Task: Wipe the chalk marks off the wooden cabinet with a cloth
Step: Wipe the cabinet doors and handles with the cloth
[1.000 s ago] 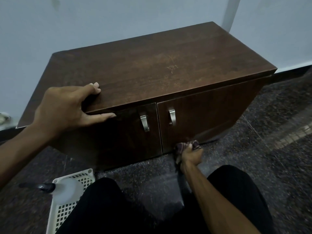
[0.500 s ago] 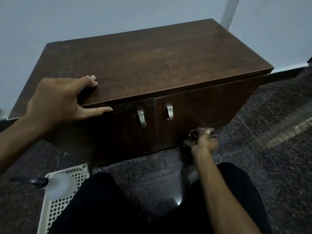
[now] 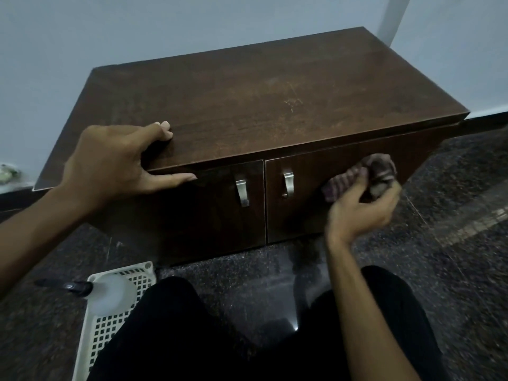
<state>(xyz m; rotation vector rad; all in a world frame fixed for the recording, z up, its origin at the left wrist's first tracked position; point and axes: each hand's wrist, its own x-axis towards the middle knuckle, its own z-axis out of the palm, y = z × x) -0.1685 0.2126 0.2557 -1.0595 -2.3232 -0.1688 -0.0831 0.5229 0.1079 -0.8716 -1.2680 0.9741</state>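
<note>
Well, the right hand (image 3: 360, 210) curled its fingers (image 3: 389, 195) round the cloth (image 3: 365, 174), but chalk marks (image 3: 292, 101) on the cabinet (image 3: 247, 92) top sat unwiped.

Basket (image 3: 107, 334) cut off at btm, cloth (image 3: 382, 171) blurred.

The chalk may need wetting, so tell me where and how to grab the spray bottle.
Grip the spray bottle by its pale body just under the dark trigger head, coming down from above. It seems to stand upright in the white basket, hemmed by its wall and the person's leg; the nozzle juts left.
</note>
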